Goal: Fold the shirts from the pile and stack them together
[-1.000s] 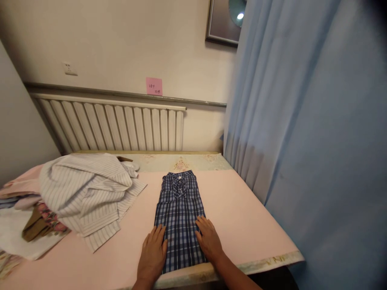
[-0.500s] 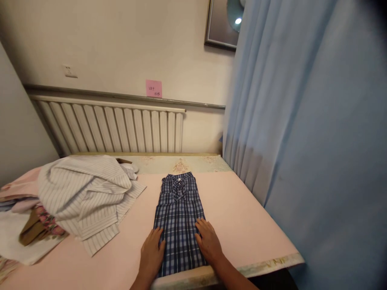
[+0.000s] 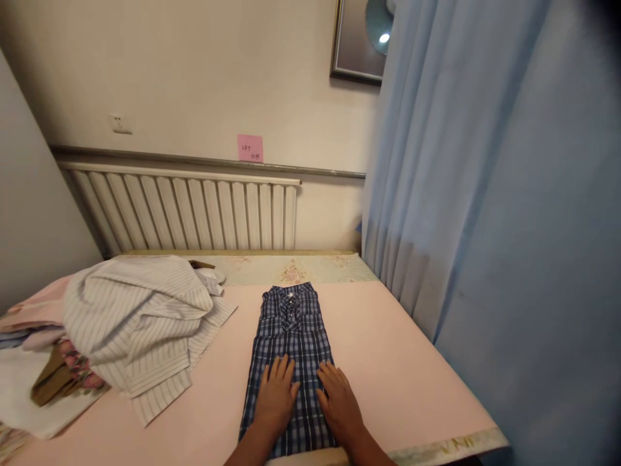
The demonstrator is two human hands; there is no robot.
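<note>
A dark blue plaid shirt (image 3: 291, 330) lies folded into a long narrow strip on the pink bed sheet (image 3: 388, 349), collar pointing away from me. My left hand (image 3: 276, 396) rests flat on the lower middle of the shirt, fingers stretched out. My right hand (image 3: 339, 401) lies flat beside it on the shirt's right lower part, fingers also out. Neither hand holds anything.
A heap of striped white shirts (image 3: 140, 323) and other clothes (image 3: 53, 375) sits at the left of the bed. A white radiator (image 3: 194, 210) runs along the wall behind. Blue curtains (image 3: 485, 194) hang close on the right. The bed's near edge (image 3: 451, 446) is just below my hands.
My left hand has slid from the shirt's left edge onto its middle. The right hand stays about where it was. The view has shifted slightly.
</note>
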